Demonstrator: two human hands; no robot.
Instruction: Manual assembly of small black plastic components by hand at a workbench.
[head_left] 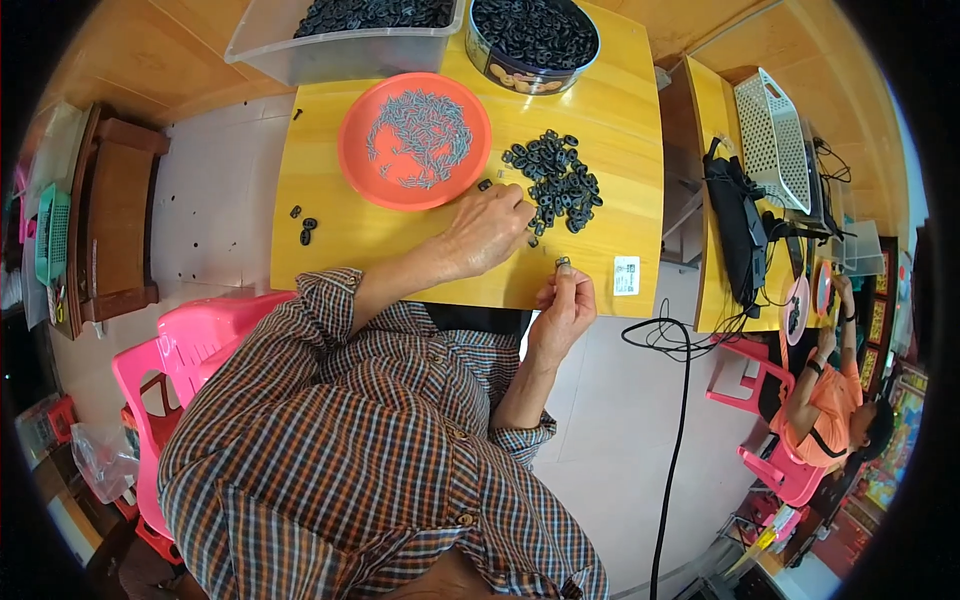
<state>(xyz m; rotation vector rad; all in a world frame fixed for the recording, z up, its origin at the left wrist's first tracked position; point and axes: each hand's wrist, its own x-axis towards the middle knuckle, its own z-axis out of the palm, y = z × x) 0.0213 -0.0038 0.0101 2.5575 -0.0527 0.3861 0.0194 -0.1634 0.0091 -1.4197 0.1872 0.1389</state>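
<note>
At its far end, my right hand (567, 302) pinches one black piece (562, 262); whether my left hand (488, 232) grips, I can't tell.

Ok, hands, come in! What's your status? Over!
Right hand: pinching small black part. Left hand: beside black pile, grip unclear. Red plate of small grey pieces just beyond left hand.

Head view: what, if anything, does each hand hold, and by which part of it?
The right hand pinches a small dark piece by its near edge. Whether the left hand holds anything cannot be told.
</note>
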